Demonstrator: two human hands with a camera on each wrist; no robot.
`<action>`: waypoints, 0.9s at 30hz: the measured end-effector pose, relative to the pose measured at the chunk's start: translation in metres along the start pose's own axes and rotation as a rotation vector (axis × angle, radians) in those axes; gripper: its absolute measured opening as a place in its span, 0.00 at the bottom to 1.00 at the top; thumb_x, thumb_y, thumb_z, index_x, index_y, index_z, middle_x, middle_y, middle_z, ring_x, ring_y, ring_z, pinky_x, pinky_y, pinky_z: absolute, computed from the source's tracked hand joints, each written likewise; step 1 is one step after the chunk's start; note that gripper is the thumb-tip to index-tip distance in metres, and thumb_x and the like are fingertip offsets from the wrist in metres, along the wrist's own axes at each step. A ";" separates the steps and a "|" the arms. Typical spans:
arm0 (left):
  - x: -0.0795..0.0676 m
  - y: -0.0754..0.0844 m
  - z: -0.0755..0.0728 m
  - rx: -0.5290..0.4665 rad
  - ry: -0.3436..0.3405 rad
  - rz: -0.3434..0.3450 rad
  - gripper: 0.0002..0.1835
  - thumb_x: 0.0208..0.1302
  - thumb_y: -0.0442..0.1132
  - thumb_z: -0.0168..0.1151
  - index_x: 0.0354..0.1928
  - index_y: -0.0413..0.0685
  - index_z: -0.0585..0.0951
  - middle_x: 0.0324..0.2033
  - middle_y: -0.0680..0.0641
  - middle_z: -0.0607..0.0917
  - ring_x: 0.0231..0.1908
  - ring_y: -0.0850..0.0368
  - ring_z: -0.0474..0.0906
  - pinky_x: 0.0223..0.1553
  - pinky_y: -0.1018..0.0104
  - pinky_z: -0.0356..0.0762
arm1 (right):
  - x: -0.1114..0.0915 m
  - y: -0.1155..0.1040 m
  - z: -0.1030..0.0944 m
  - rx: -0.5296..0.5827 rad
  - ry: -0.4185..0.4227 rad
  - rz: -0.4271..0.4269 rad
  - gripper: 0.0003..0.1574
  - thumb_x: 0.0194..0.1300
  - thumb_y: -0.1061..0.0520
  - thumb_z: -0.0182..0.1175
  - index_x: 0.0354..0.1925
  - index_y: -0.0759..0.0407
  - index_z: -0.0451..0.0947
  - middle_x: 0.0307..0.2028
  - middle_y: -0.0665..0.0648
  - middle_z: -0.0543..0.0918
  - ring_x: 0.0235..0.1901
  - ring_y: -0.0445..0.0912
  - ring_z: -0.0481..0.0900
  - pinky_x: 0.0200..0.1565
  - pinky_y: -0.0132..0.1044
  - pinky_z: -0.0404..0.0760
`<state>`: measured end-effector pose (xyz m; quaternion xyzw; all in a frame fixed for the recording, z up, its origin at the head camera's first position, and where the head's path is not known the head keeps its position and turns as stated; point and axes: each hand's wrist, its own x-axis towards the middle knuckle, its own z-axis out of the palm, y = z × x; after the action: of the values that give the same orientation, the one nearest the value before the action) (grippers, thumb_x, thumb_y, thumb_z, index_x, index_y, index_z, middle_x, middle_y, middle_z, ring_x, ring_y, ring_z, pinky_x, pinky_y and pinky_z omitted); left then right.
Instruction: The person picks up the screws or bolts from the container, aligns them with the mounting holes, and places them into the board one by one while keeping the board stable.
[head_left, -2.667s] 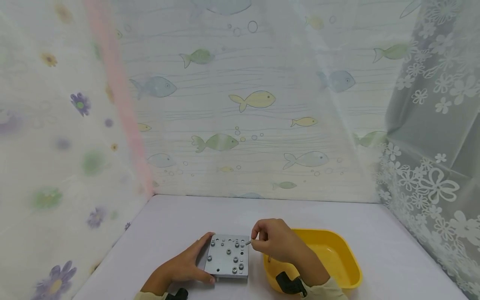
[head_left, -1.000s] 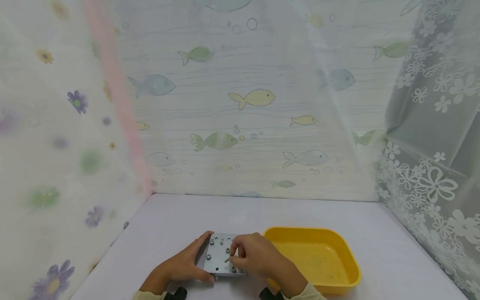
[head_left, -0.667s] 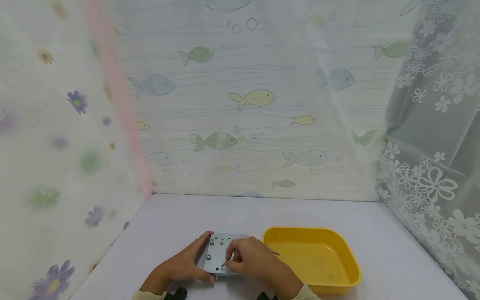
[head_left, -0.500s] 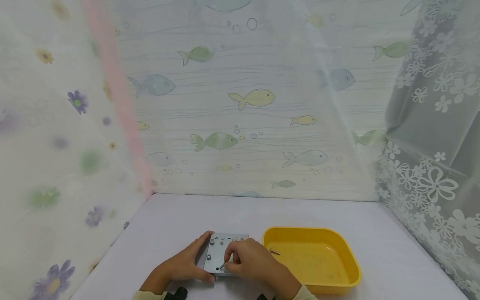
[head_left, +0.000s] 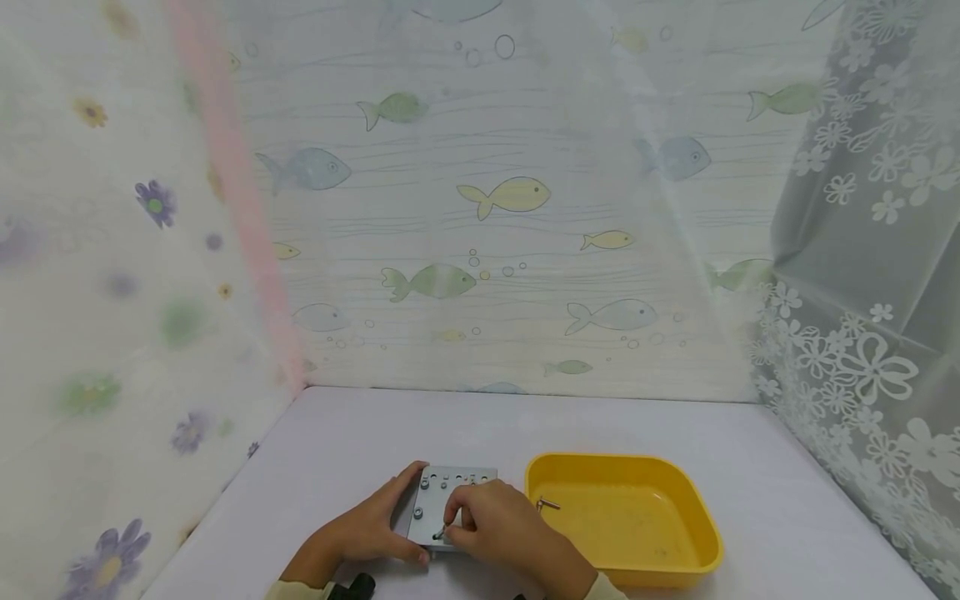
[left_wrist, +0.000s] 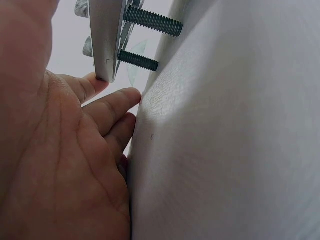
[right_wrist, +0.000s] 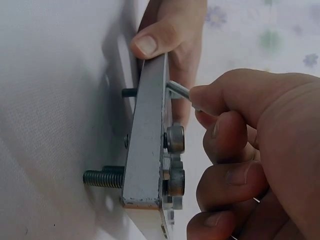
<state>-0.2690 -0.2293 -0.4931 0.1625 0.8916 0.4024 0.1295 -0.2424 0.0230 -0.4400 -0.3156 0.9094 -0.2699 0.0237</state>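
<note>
A square silver metal plate (head_left: pixel 437 504) with several socket head screws (head_left: pixel 418 512) in it is held above the white table. My left hand (head_left: pixel 365 525) grips the plate, its thumb on the near edge and a finger at the far left corner. Threaded screw shanks (left_wrist: pixel 152 20) stick out of the underside, as the left wrist view shows. Between thumb and index finger, my right hand (head_left: pixel 502 525) pinches a slim silver pin (right_wrist: pixel 178 89). It slants, its tip at the hole near the plate's near left corner. My right hand hides the plate's right part.
A yellow plastic basin (head_left: pixel 697 533) stands right of the plate, behind my right forearm. Some small metal screws (head_left: pixel 550 502) lie in its left end. Patterned curtains (head_left: pixel 510 333) hang round the back and sides of the white table (head_left: pixel 390 425).
My right hand has moved left from the basin side, across the plate to the near left hole, carrying the pin. Small screws in the basin have come into view. My left hand stays put.
</note>
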 end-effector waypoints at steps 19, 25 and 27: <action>-0.001 0.001 -0.001 -0.010 -0.007 0.010 0.71 0.39 0.60 0.85 0.83 0.62 0.50 0.80 0.50 0.58 0.78 0.44 0.53 0.74 0.30 0.52 | 0.000 -0.007 0.006 -0.053 0.030 -0.011 0.01 0.65 0.49 0.68 0.36 0.42 0.84 0.12 0.35 0.70 0.15 0.31 0.65 0.21 0.25 0.65; -0.001 0.001 -0.001 -0.005 -0.006 0.006 0.70 0.39 0.60 0.85 0.83 0.63 0.51 0.80 0.50 0.59 0.78 0.44 0.55 0.73 0.29 0.53 | -0.001 -0.008 0.009 -0.025 0.035 -0.035 0.03 0.66 0.49 0.70 0.38 0.44 0.84 0.13 0.35 0.70 0.15 0.31 0.65 0.21 0.24 0.65; -0.001 0.001 -0.001 -0.003 -0.009 0.011 0.70 0.39 0.60 0.84 0.83 0.63 0.50 0.79 0.50 0.59 0.77 0.46 0.56 0.73 0.30 0.54 | -0.001 -0.009 0.010 -0.021 0.040 -0.038 0.03 0.66 0.49 0.70 0.38 0.44 0.84 0.14 0.35 0.71 0.16 0.30 0.66 0.21 0.24 0.66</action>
<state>-0.2685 -0.2292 -0.4917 0.1693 0.8895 0.4036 0.1316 -0.2342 0.0130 -0.4442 -0.3274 0.9064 -0.2668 -0.0029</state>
